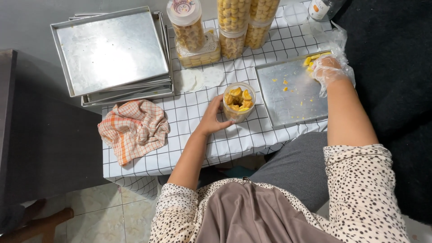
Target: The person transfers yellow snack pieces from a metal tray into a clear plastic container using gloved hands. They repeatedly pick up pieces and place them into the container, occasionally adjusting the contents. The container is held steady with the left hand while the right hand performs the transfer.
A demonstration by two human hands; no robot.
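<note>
My left hand grips the side of a clear plastic jar that stands open on the checked tablecloth, partly filled with yellow pastries. My right hand, in a thin clear plastic glove, rests on the far corner of a metal baking tray, on top of a few yellow pastries. Crumbs are scattered over the tray. I cannot tell whether the gloved fingers hold a pastry.
A stack of empty metal trays lies at the back left. Several filled, lidded jars stand at the back centre. An orange checked cloth lies crumpled at the table's left front. Two round white lids lie flat behind the open jar.
</note>
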